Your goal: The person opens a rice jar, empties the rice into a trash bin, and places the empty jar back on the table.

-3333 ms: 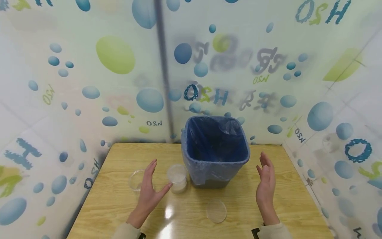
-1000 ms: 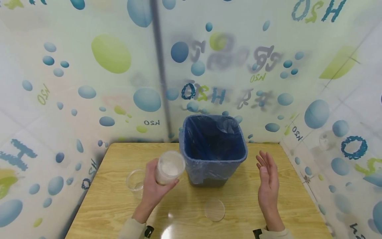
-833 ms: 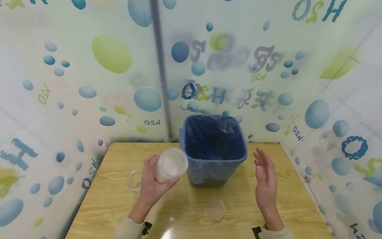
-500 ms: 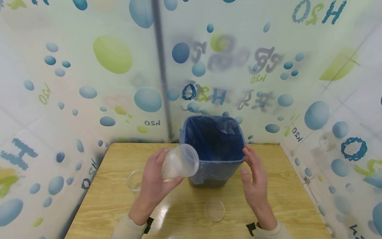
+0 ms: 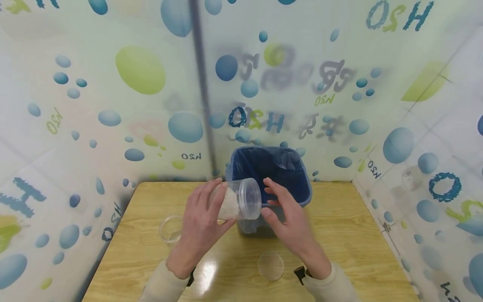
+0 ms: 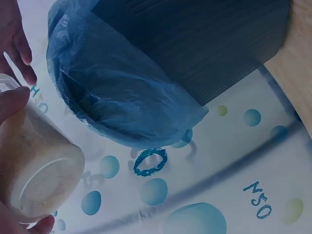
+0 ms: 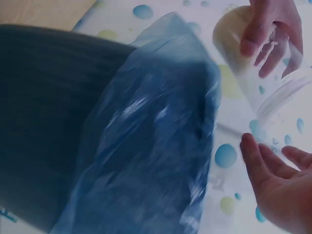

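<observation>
- Left of centre, in the view I monitor remotely, a clear round dish (image 5: 170, 229) lies on the tabletop (image 5: 351, 239), just beside the left hand.
- Mid-frame, the left hand (image 5: 201, 218) is curled round a clear jar (image 5: 243, 199), tipped almost on its side, mouth to the right; a slackened grip or steeper tilt could, I judge, spill its pale contents (image 5: 229, 204).
- Behind it stands the blue lined bin (image 5: 250, 165); I cannot tell whether the jar's mouth clears the rim, and falling short could scatter a spill.
- Lower centre, a clear disc (image 5: 271, 266) lies flat.
- Right of centre, the right hand (image 5: 290, 222) holds nothing, fingers parted near the jar's mouth; a bump there could jolt it.
</observation>
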The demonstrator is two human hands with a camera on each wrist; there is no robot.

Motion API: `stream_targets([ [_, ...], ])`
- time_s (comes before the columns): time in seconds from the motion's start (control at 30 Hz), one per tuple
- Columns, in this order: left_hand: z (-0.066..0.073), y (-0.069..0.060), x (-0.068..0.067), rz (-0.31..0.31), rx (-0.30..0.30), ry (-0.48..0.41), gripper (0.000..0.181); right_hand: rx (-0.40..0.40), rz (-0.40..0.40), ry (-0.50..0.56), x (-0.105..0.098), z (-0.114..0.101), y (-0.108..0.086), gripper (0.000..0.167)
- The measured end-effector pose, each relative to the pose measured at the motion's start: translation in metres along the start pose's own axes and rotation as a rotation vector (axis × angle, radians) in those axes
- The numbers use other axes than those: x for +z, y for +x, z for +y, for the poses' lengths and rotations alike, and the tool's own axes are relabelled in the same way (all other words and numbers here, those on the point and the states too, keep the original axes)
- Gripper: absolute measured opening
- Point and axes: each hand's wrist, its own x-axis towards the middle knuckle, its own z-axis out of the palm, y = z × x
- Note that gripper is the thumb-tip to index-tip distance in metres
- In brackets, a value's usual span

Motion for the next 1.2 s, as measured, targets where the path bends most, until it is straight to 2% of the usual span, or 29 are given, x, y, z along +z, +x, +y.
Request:
stream_targets([
  [0.17,0.003,0.005,-0.001,-0.018,0.031,0.025,0.106,0.075,-0.052,-0.032,0.006,-0.011,0.009,0.068],
  [0.33,0.007,0.009,-0.002,-0.071,0.041,0.058,0.103,0.125,-0.056,-0.049,0.011,-0.017,0.014,0.071],
  [0.5,0.009,0.012,-0.004,-0.131,0.042,0.078,0.102,0.006,0.012,-0.212,0.019,-0.015,0.017,0.074],
  [0.57,0.009,0.013,-0.005,-0.138,0.051,0.075,0.101,-0.062,0.058,-0.295,0.023,-0.013,0.017,0.075],
  [0.67,0.008,0.014,-0.005,-0.139,0.080,0.066,0.101,-0.140,0.120,-0.344,0.027,-0.009,0.016,0.073],
  [0.83,0.009,0.015,-0.008,-0.176,0.110,0.031,0.106,-0.231,0.155,-0.335,0.028,-0.005,0.013,0.071],
  [1.03,0.015,0.020,-0.014,-0.227,0.098,0.011,0.099,-0.277,0.151,-0.274,0.024,-0.002,0.012,0.070],
  [1.2,0.017,0.027,-0.018,-0.266,0.102,0.021,0.098,-0.325,0.184,-0.245,0.024,0.004,0.013,0.071],
])
